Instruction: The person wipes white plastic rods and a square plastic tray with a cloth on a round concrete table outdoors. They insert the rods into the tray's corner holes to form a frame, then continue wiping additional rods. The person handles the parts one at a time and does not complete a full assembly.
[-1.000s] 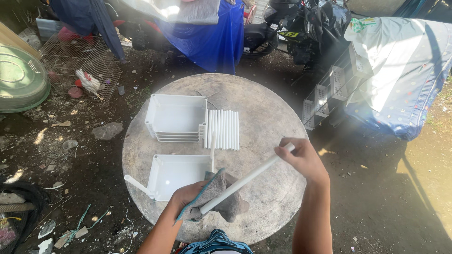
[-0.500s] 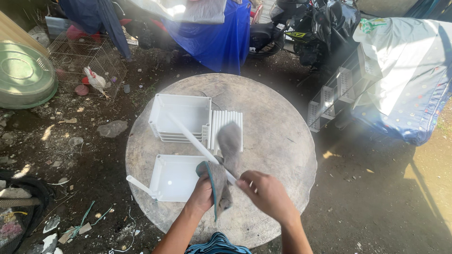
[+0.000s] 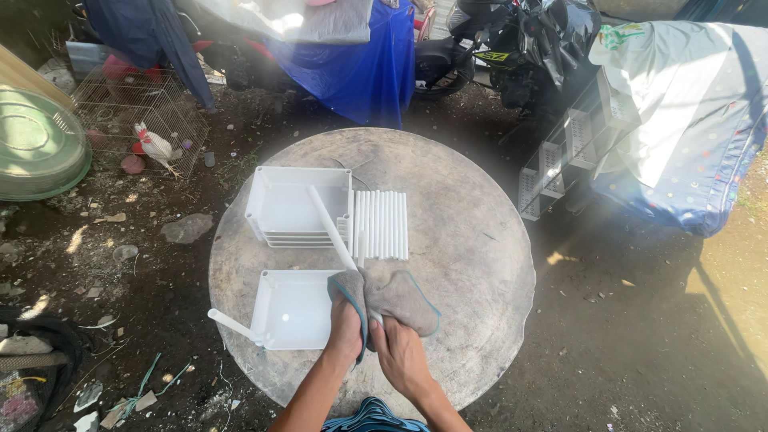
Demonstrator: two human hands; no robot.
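We see a white tube (image 3: 330, 225) slanting up over the round table (image 3: 472, 240), its near end swallowed by a grey cloth (image 3: 396, 294). The left hand (image 3: 347, 330) has its fingers curled tight around cloth and tube together; the right hand (image 3: 400, 352) sits just beside it, fingers closed on the cloth — whether they also grip the tube, we cannot tell. Beyond lie a row of white tubes (image 3: 381, 223), stacked white trays (image 3: 298, 206) and a single tray (image 3: 292, 309). A caged chicken (image 3: 156, 146) stands off left.
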